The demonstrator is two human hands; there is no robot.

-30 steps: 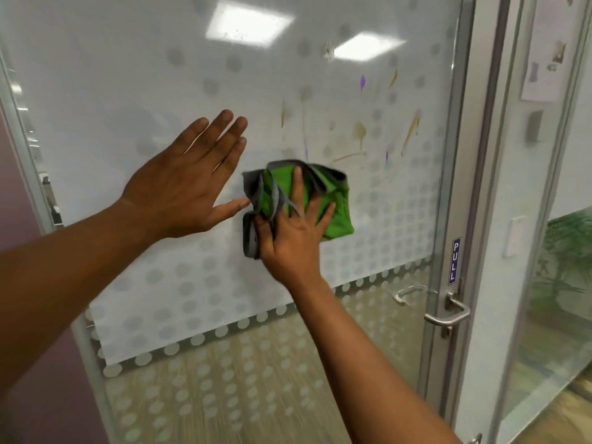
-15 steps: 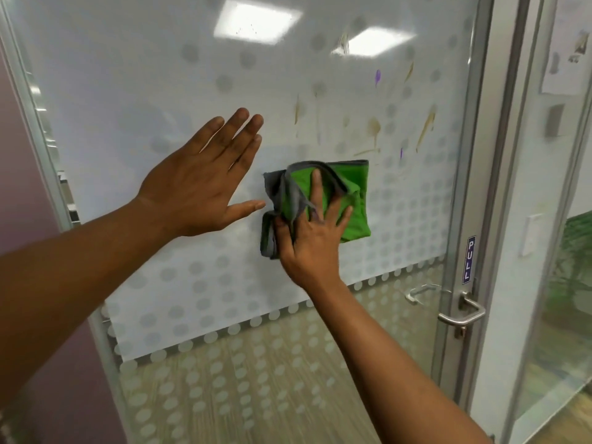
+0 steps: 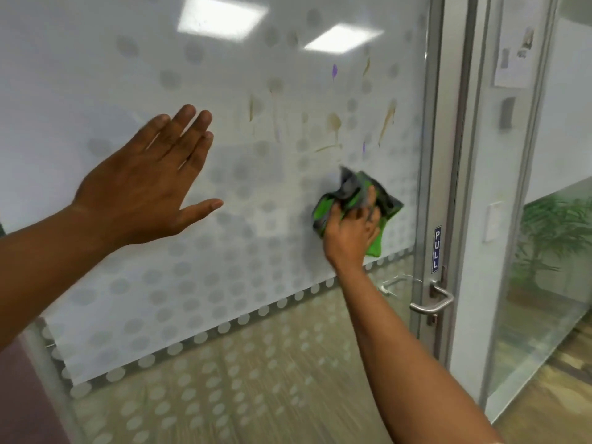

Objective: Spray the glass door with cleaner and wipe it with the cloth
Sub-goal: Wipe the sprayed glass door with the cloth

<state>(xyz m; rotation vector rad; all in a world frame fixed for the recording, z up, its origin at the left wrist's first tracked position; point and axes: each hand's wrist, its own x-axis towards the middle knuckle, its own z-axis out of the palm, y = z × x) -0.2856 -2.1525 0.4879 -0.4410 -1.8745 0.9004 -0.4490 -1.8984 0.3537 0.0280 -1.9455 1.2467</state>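
Clearly I am in the wiping step: my right hand (image 3: 350, 230) bunches the green cloth (image 3: 358, 205) in curled fingers against the glass door (image 3: 128, 75), low on the frosted band and just left of the PULL label (image 3: 436, 249). My left hand (image 3: 150, 184) lies flat and spread on the pane, well left of that label. The brown and purple streaks (image 3: 333, 123) sit above the cloth, so the next move, I judge, calls for sweeping the cloth upward over them with firm pressure.

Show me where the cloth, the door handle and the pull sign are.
cloth (image 3: 389, 200): head view, on its green right part beside the fingers.
door handle (image 3: 432, 305): head view, on the metal lever's bar.
pull sign (image 3: 437, 249): head view, middle of the blue label.
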